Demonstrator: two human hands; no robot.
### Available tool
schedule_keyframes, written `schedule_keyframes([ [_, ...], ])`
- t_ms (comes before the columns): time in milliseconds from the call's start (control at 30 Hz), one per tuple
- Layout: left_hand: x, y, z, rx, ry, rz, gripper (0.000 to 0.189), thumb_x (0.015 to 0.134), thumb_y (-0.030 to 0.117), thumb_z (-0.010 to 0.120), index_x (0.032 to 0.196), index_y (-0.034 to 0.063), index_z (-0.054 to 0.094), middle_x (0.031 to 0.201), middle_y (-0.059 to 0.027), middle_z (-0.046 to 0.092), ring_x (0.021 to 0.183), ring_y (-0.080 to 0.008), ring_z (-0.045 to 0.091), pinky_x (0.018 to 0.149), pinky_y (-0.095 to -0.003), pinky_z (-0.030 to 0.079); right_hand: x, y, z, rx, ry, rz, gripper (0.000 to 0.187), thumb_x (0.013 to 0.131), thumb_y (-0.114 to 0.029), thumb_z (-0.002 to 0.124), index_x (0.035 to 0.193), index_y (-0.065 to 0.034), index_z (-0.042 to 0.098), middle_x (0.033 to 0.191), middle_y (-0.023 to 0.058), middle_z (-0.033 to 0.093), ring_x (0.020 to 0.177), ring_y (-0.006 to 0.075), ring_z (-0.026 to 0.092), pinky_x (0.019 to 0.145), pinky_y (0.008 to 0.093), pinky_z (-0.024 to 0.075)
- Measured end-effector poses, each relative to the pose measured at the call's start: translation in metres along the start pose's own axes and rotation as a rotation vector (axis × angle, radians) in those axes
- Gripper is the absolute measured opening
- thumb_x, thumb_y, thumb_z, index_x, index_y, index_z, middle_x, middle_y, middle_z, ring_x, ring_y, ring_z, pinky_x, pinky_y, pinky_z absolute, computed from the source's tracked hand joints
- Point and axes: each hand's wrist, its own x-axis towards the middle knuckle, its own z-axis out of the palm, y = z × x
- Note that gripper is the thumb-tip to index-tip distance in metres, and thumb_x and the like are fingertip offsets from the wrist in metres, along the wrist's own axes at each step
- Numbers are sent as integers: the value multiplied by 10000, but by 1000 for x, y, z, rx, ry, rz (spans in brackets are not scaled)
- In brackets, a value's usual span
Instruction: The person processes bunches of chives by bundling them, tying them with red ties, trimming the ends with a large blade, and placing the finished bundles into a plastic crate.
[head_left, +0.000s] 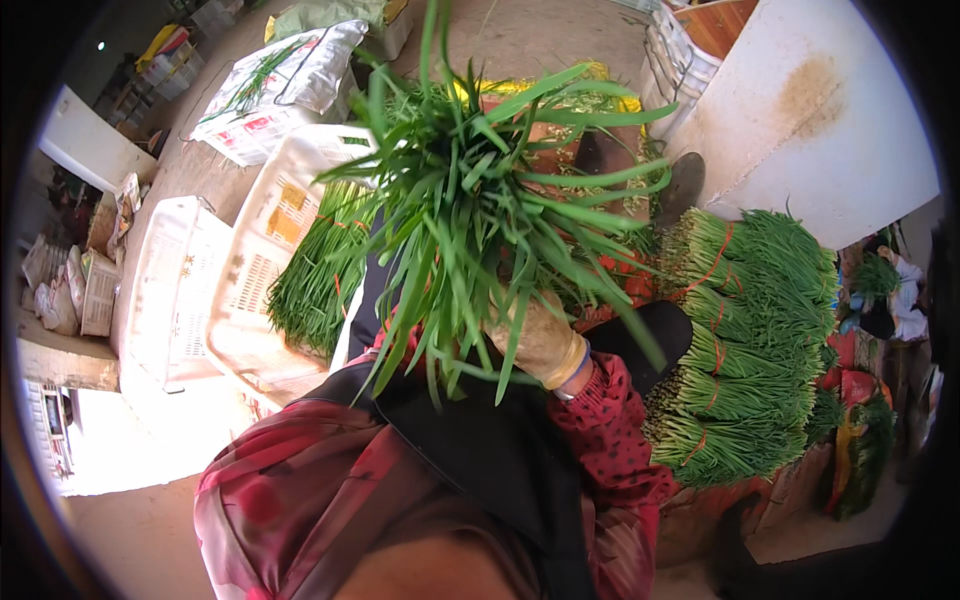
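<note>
A large bunch of long flat green leaves, apparently garlic chives (472, 187), stands upright in front of my body, its tips splayed towards the camera. My right hand (541, 339), in a soiled light-coloured glove, is at the right side of the bunch; the leaves cover its fingers. My left hand is hidden behind the leaves and sleeve. Tied bundles of green chives (731, 352) with orange-red ties are stacked at my right. More tied chives (319, 277) lie in a white plastic crate (251, 315) at my left.
Another white crate (169, 300) stands farther left. A white sack (300, 71) lies on a crate at the upper left. Cut scraps and a yellow edging (510, 88) show behind the bunch. A stained white panel (817, 112) rises at the upper right. Another person (904, 289) is at the far right.
</note>
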Motion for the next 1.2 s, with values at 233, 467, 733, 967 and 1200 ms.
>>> schedule_keyframes([
  [233,5,9,2,-13,-36,31,492,837,323,610,1204,-4,586,1083,-164,661,932,-303,661,825,-463,563,-104,-4,-36,489,-492,444,321,860,-30,620,1176,8,577,879,125,656,778,215,656,671,300,530],
  [467,11,8,28,11,-107,42,496,836,317,611,1206,-13,583,1073,-163,664,925,-296,664,819,-455,566,-57,9,-146,-121,-191,802,612,808,-319,754,1326,-84,529,1207,149,615,1047,255,624,853,361,513],
  [733,1,12,121,179,-328,-7,434,843,238,648,1205,8,584,1061,-125,679,890,-245,676,775,-392,585,66,83,-56,-29,304,362,907,793,-443,757,1446,4,314,1328,216,531,1205,321,528,1035,383,402],
  [967,53,92,192,1187,-626,183,683,734,50,735,1360,42,461,1137,-51,631,960,-130,626,855,-272,520,-75,159,26,169,-663,1038,606,860,-396,684,1308,-24,517,1191,177,629,1090,311,603,921,368,475],
  [1200,113,32,151,2469,-684,117,1040,627,272,803,1511,180,262,1078,-196,658,932,-329,661,774,-386,525,-54,265,16,-101,-59,1324,594,865,-374,680,1298,-1,521,1223,222,608,1112,363,590,941,417,467],
])
